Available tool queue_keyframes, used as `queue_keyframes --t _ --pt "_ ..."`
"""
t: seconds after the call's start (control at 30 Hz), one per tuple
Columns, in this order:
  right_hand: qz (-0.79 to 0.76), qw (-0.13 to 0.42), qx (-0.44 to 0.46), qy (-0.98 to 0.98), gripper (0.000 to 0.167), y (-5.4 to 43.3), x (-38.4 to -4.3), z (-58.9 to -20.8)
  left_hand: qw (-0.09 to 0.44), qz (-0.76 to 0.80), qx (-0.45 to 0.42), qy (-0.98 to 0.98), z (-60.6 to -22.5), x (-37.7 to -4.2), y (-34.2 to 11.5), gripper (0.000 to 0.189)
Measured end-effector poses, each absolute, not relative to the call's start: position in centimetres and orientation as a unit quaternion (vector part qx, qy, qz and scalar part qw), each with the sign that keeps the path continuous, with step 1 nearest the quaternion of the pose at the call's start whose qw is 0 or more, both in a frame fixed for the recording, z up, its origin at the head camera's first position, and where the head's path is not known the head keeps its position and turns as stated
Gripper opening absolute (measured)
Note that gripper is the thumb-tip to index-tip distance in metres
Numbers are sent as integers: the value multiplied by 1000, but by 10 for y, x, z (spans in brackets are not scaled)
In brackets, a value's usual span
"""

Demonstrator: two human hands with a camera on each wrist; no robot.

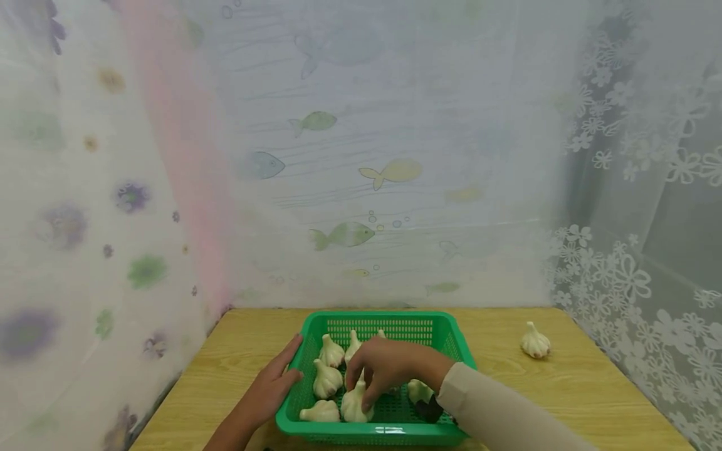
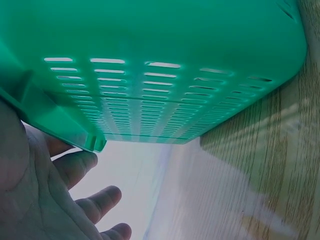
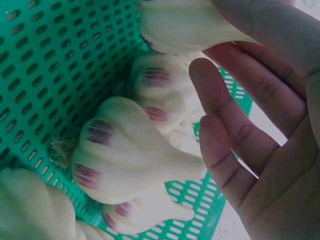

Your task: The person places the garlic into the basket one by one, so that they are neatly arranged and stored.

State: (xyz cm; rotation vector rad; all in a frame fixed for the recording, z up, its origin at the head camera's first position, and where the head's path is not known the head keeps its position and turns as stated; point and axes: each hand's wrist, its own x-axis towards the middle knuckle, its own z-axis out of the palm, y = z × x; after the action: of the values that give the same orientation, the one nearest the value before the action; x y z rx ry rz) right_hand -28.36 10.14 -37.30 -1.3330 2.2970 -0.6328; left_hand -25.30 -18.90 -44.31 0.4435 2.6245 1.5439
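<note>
A green plastic basket (image 1: 389, 428) with slotted walls stands on the table and holds several garlic bulbs. My right hand (image 1: 389, 366) reaches into it from the right and grips one garlic bulb (image 1: 354, 404) by its upper part, near the front rim. In the right wrist view that bulb (image 3: 185, 25) lies between thumb and fingers, and another garlic bulb (image 3: 117, 150) with purple marks sits below it. Against the basket's left rim rests my left hand (image 1: 267, 391), its fingers extended along the outside. The left wrist view shows loosely spread fingers (image 2: 100, 202) beside the slotted wall (image 2: 135, 100).
A lone garlic bulb (image 1: 535, 342) sits on the wooden table (image 1: 507, 376), right of the basket. Behind the table hangs a curtain (image 1: 395, 207) printed with fish, with more curtains at both sides. A dark object (image 1: 429, 410) shows under my right wrist.
</note>
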Motion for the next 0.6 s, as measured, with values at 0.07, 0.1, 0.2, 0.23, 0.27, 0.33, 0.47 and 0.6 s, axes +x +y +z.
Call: queue_keyframes --t 0.07,0.1,0.2,0.23,0.27,0.33,0.47,0.6 --pt "-227 204 -482 821 30 99 -283 -374 31 503 145 852 -443 -253 -190 69" --pt "-227 205 -483 820 29 98 -283 -374 30 503 146 851 -443 -253 -190 69" --pt "-225 202 -485 821 27 97 -284 -377 31 506 151 849 -444 -253 -190 68" --pt "-225 202 -485 821 26 97 -285 -378 31 505 152 849 -444 -253 -190 68" --pt "-226 203 -483 821 25 96 -285 -379 31 504 153 849 -444 -253 -190 68" --pt "-229 207 -481 821 24 96 -286 -381 32 502 152 851 -444 -253 -190 68" --pt "-235 212 -480 818 24 95 -286 -383 32 498 149 854 -444 -253 -190 68" --pt "-235 215 -481 817 23 95 -286 -384 34 497 149 854 -443 -253 -190 68"
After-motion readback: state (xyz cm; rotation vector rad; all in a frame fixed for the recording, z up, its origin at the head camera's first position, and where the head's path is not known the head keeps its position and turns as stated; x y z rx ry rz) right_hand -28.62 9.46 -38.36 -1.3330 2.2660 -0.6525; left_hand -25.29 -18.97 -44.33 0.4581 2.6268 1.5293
